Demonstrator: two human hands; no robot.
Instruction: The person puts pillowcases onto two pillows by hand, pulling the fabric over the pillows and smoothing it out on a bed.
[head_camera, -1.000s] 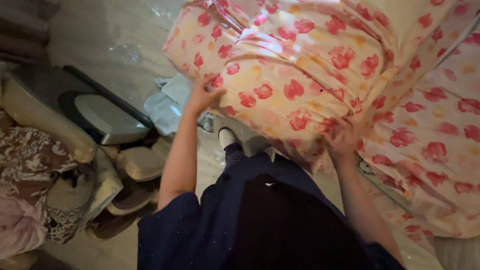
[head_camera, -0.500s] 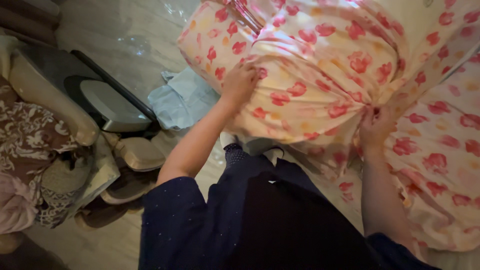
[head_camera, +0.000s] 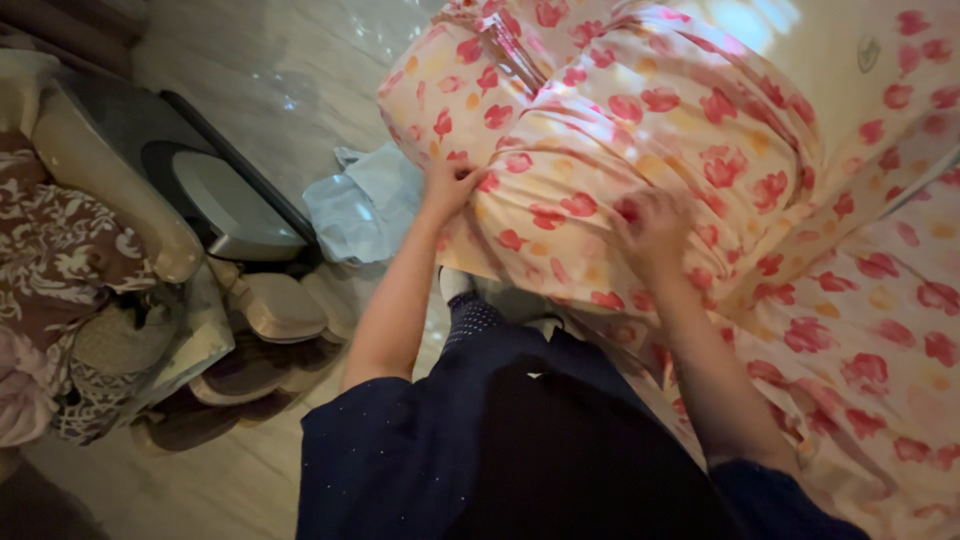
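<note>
Over on the left sit the bathroom scale (head_camera: 215, 205) and a crumpled pale blue cloth (head_camera: 365, 200) on the floor, both untouched. My left hand (head_camera: 447, 186) grips the near edge of the bundle (head_camera: 640, 130), fingers curled into the flowered fabric; it sits a little lower than half a second ago. My right hand (head_camera: 652, 228) has left the gathered knot on the right and now presses on the middle of the bundle, blurred, so I cannot tell its grip. The bundle rests on the flowered sheet (head_camera: 880, 300), apparently gathered and being pushed into shape.
</note>
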